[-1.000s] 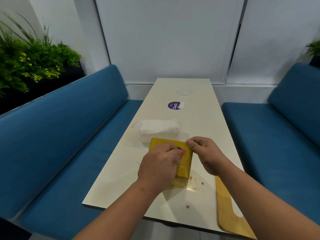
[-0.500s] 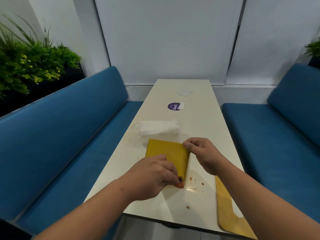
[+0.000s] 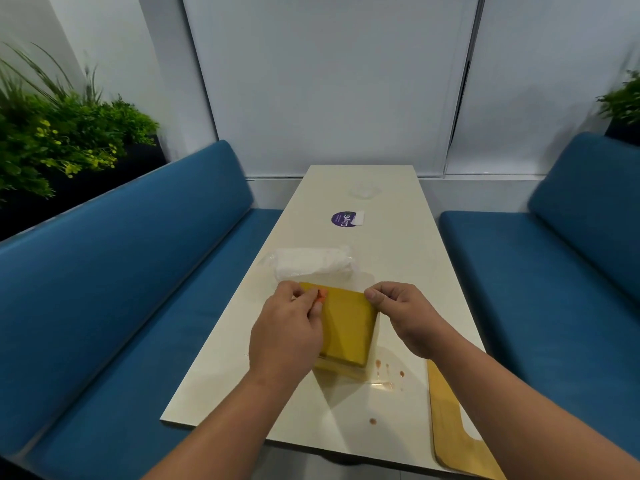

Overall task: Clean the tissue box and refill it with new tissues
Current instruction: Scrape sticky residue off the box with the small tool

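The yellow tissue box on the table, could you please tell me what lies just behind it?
Behind the yellow tissue box lies a wrapped pack of white tissues on the table. Whether the two touch cannot be seen; the left hand covers the box's far left corner.

Box in the middle of a table between two benches

The tissue box (image 3: 348, 327) lies on the table (image 3: 408, 271), the left hand (image 3: 285, 332) at its left side and the right hand (image 3: 410, 317) at its far right corner. Just behind the box lies a pack of tissues (image 3: 310, 263); farther back sits a round sticker (image 3: 344, 219). A board (image 3: 450, 427) lies on the near right edge of the table. Benches (image 3: 121, 289) flank the table on both sides, with plants (image 3: 59, 133) behind the left one.
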`<state>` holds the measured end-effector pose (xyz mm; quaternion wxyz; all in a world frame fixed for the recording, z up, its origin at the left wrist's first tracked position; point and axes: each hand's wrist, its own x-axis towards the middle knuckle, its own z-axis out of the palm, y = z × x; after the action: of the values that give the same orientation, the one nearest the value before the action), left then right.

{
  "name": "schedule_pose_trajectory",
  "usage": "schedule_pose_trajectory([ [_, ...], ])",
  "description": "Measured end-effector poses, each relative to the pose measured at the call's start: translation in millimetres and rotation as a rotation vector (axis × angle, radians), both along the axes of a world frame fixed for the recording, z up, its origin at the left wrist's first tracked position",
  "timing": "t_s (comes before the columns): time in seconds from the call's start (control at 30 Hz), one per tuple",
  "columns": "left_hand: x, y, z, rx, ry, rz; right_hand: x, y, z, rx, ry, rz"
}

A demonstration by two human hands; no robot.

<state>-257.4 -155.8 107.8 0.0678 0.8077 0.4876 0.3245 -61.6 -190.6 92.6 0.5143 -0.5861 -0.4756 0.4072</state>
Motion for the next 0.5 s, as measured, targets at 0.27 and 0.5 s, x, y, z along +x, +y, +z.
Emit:
schedule_pose_trajectory([
  [0.27, 24.1, -6.3, 1.6, 0.153, 0.037, -0.16, 3.9, 0.2, -0.9, 0.014, 0.048, 0.01],
  [0.5, 22.3, -18.5, -5.3, 0.287, 0.245, -0.534, 4.9, 2.7, 0.8, 0.026, 0.101, 0.018],
])
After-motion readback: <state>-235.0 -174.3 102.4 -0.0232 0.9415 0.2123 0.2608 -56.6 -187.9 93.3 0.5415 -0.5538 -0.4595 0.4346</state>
